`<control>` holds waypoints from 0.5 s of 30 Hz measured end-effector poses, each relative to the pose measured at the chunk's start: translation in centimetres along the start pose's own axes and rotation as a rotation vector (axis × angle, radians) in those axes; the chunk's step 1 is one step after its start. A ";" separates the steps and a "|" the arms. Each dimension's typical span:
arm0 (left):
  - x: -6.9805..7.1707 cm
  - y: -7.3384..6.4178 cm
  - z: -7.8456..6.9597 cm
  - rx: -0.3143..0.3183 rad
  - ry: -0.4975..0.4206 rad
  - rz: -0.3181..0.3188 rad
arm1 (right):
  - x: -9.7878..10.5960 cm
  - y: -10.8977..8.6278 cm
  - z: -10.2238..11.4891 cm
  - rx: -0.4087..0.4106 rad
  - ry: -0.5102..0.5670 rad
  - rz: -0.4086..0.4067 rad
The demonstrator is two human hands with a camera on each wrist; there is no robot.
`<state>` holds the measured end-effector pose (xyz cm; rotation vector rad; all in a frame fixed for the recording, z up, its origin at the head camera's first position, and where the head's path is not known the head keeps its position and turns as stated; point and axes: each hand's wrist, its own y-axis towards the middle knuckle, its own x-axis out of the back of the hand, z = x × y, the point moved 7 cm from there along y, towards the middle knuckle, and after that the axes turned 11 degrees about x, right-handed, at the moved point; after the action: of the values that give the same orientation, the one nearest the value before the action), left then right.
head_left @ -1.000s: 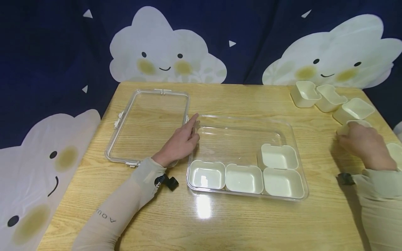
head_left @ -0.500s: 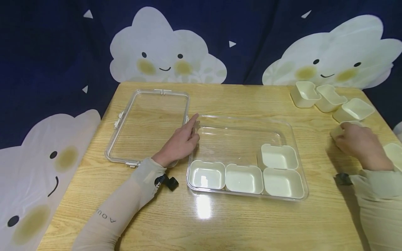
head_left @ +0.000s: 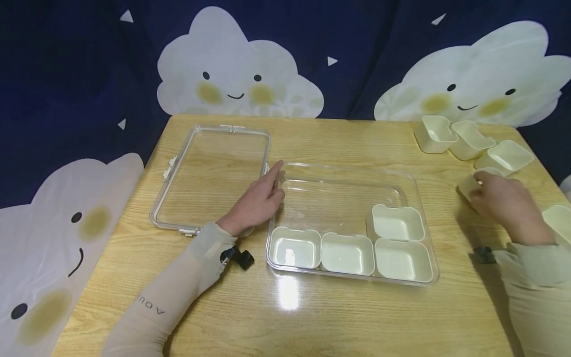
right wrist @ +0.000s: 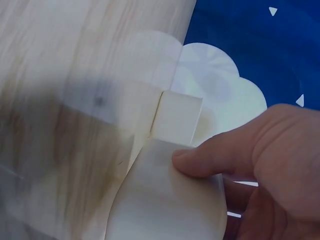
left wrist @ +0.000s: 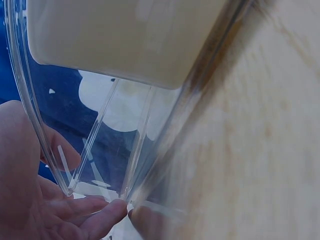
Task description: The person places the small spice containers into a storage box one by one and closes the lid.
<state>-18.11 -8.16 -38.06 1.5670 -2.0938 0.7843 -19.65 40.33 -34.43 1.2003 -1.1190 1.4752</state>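
Observation:
A clear plastic storage box (head_left: 339,198) lies mid-table, with several cream bins along its near side and right end, one of them a bin (head_left: 403,260) in its near right corner. My left hand (head_left: 254,206) holds the box's left wall, index finger along the edge; in the left wrist view its thumb (left wrist: 64,152) and fingers sit about the box's rim. On the right, my right hand (head_left: 504,206) pinches a small cream bin (head_left: 470,186) by its wall. The right wrist view shows the thumb (right wrist: 192,162) pressed on that bin's side; its other fingers are partly hidden.
A clear lid (head_left: 211,181) with white clips lies left of the box. Loose cream bins stand at the far right: one bin (head_left: 434,134) at the back, others beside it, and another bin (head_left: 557,220) near the right edge. A cloud-patterned curtain (head_left: 348,29) hangs behind the table.
My right hand has moved a little left with the cream bin, away from the row of loose bins. My left hand has stayed at the box.

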 end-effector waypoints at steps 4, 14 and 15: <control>-0.1 0.0 0.0 -0.004 -0.001 0.005 | 0.5 -0.1 1.1 0.025 0.006 -0.024; -0.1 0.1 0.0 0.001 -0.025 0.011 | 1.7 -0.4 4.2 0.125 -0.014 -0.139; -0.1 0.1 0.0 0.000 -0.026 0.011 | 1.8 -0.4 4.5 0.131 -0.014 -0.151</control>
<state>-18.16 -8.11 -38.13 1.5750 -2.1227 0.7711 -18.67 36.18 -32.07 1.3570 -0.9309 1.4437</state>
